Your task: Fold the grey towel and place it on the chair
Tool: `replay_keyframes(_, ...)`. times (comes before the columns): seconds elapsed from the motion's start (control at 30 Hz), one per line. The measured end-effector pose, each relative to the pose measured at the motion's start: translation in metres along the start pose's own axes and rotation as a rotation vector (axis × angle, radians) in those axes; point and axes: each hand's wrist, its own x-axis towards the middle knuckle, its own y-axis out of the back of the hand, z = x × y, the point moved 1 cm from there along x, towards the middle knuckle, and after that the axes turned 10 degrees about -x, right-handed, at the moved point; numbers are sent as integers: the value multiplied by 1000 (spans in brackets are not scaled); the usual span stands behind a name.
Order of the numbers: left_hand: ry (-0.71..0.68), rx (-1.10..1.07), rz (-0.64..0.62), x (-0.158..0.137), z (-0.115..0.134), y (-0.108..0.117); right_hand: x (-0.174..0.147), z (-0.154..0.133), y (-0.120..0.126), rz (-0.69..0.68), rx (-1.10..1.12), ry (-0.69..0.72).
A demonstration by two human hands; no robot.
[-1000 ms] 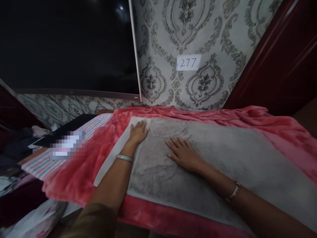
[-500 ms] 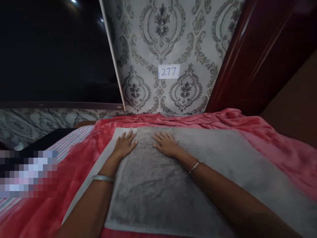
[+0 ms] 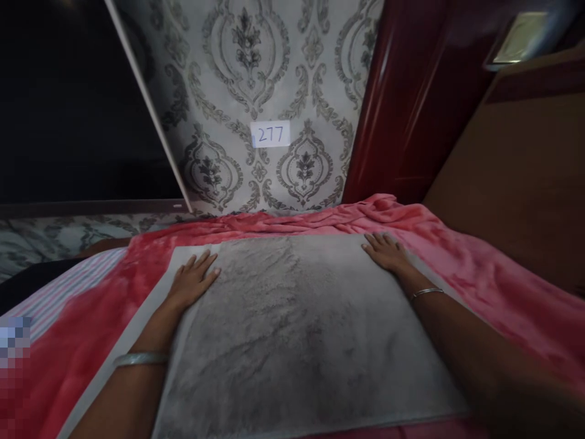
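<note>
A grey plush cloth (image 3: 292, 329) with a pale edge lies spread out in front of me. My left hand (image 3: 191, 281) rests flat near its far left corner, fingers spread over the pale border. At the far right corner, my right hand (image 3: 385, 251) lies palm down with its fingers apart. Neither hand holds anything. Beneath the cloth is a red and pink blanket (image 3: 100, 311), bunched into folds along the wall side. Each wrist wears a bangle.
A large dark screen (image 3: 77, 103) stands at the left. Patterned wallpaper behind carries a paper label (image 3: 270, 133) reading 277. A dark red glossy panel (image 3: 393, 110) and a brown board (image 3: 516, 171) rise at the right. Striped fabric (image 3: 77, 286) shows at left.
My right hand has slid across the cloth to the right, from its far middle to its far right corner. My left hand stays near the left edge. The view has turned right.
</note>
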Motion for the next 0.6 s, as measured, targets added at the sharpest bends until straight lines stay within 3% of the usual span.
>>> replay_keyframes(0.13, -9, 10, 10, 4, -2, 1, -13, 33, -2, -30, 50, -124)
replay_keyframes(0.27, -22, 22, 38, 5, -2, 2, -29, 49, 6, -59, 76, -150)
replay_keyframes(0.33, -20, 27, 45, 5, -1, 2, -43, 42, 16, -48, 72, -176)
replay_keyframes(0.4, -26, 35, 44, 6, -1, 2, -64, 16, 27, 18, 61, -151)
replay_keyframes(0.43, -29, 42, 46, 6, -1, 2, -78, -4, 31, 61, 64, -65)
replay_keyframes(0.6, -44, 88, 127, 8, -2, 1, -158, -118, 36, 115, 212, 639)
